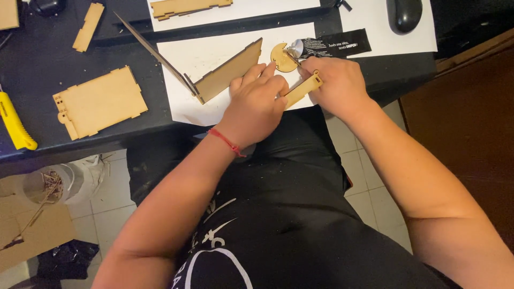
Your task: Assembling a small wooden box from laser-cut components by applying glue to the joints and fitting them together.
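A narrow wooden strip [303,89] sits at the upper centre of the frame, at the near edge of a white paper sheet [214,51] on the black table [48,64]. Both hands close on it: the left hand [257,101] pinches its lower end with curled fingers, and the right hand [334,83] grips its upper end while seeming also to steady a black glue tube [329,45], whose metal nozzle touches a small round wooden disc [281,57] just above the strip.

The risks, as I judge them: the tube lies loosely under the right hand, so a squeeze or a slip could smear glue on fingers, paper or the wrong face of the disc. The thin strip could snap if bent between the two grips.

Left of the hands a leaning wooden panel [230,69] stands on edge and may topple if nudged. Further left lie a flat notched panel [99,101] and a yellow utility knife [15,124]; a computer mouse [404,13] rests upper right.
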